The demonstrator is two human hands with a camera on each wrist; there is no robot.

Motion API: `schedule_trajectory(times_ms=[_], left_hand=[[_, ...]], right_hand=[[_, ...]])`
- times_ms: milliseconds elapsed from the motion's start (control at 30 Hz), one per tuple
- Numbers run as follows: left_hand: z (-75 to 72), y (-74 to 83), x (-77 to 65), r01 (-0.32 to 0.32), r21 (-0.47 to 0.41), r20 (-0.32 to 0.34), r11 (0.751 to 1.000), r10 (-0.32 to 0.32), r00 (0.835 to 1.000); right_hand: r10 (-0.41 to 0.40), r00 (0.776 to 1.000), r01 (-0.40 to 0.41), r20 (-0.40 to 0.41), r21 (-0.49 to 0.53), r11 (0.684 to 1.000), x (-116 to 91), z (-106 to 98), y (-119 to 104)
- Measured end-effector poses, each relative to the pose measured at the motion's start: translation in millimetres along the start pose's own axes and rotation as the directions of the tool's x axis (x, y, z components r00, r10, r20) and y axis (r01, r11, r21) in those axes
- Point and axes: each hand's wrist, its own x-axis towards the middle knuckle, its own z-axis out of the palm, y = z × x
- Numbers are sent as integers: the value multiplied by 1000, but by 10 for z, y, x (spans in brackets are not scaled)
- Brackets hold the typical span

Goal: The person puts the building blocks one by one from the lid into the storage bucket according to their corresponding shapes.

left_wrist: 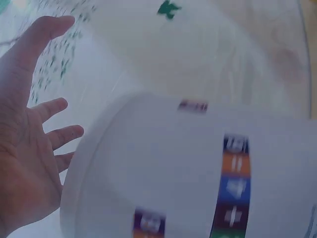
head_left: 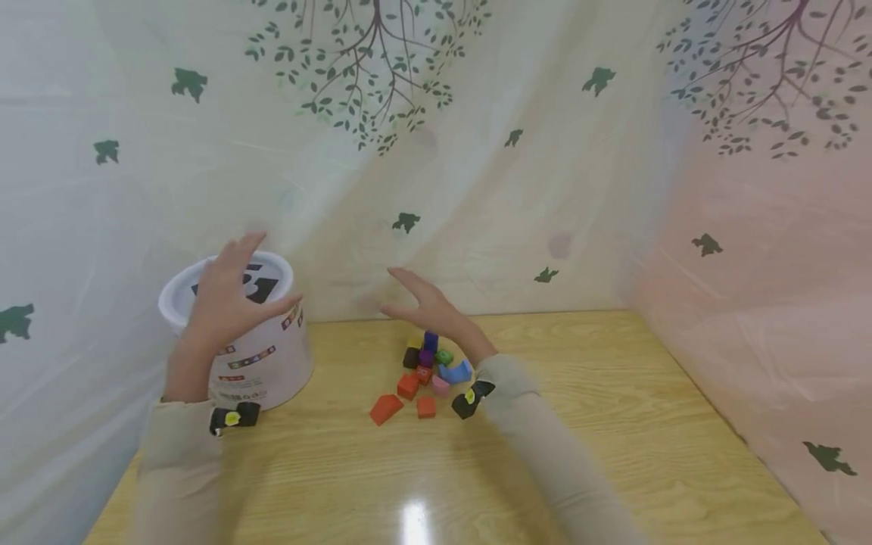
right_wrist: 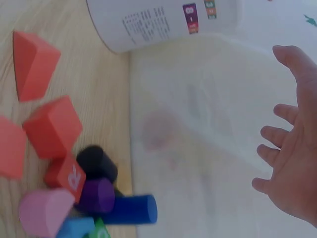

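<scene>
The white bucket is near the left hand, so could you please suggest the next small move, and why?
Perhaps bring the right hand leftward to the white bucket, since that hand is open and empty, away from it, while the left hand spreads close beside it.

The desk [head_left: 327,469] shows a pale wood grain under a smooth, glossy coat that throws back a bright streak of light. The bucket [head_left: 282,363] looks like smooth white plastic with a soft sheen and printed coloured strips; its lid [head_left: 179,291] appears to be the same plastic. The blocks [right_wrist: 54,126] have smooth, mostly matt coloured faces, perhaps painted wood. The backdrop [head_left: 477,189] seems a thin, creased plastic sheet, faintly shiny. The sleeves [head_left: 565,462] are soft matt cloth.
</scene>
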Motion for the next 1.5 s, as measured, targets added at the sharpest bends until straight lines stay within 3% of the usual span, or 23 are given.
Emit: schedule_trajectory(times_ms=[167, 333, 433, 500, 600, 700, 733, 933, 1100, 1200, 1333, 1400, 1467, 1500], left_hand=[[-257, -309, -169, 138, -157, -11, 978, -141, 990], [-398, -688, -314, 223, -347, 29, 911, -227, 973], [-412, -952, -430, 234, -445, 65, 865, -229, 971], [-391, -1128, -510, 227, -523, 85, 822, -215, 973], [-298, -1372, -602, 192, -663, 113, 723, -157, 981], [-183, -1548, -673, 195, -744, 156, 639, -117, 981], [-148, -1594, -696, 210, -747, 177, 631, -116, 977], [-14, -1792, -835, 300, -745, 265, 596, -149, 953], [26, -1870, -901, 284, -792, 248, 540, -140, 959], [24, -1884, -911, 299, -795, 251, 528, -162, 954], [20, -1867, -918, 348, -769, 271, 536, -220, 937], [22, -1842, -908, 373, -744, 279, 554, -249, 927], [25, -1804, -888, 395, -692, 281, 604, -279, 918], [34, -1785, -872, 403, -680, 283, 613, -288, 915]], right_hand=[[10, 1000, -12, 18, 77, 997, 105, 190, -139], [23, 999, -30, 43, 165, 986, 176, 369, -305], [10, 999, -20, 51, 194, 981, 210, 480, -389], [5, 999, -16, 51, 211, 977, 236, 562, -420], [1, 999, -14, 50, 256, 967, 266, 676, -442], [-6, 999, -8, 44, 320, 947, 290, 797, -439], [-8, 999, -9, 48, 340, 940, 294, 833, -440], [-11, 997, -26, 81, 439, 898, 330, 1036, -452], [-46, 995, -3, 93, 471, 882, 370, 1131, -519], [-63, 993, 9, 96, 478, 878, 386, 1142, -560], [-68, 993, 13, 98, 476, 879, 399, 1133, -588], [-70, 993, 16, 96, 474, 881, 406, 1128, -588], [-67, 994, 19, 86, 470, 882, 410, 1120, -585], [-62, 995, 18, 78, 469, 883, 408, 1114, -581]])
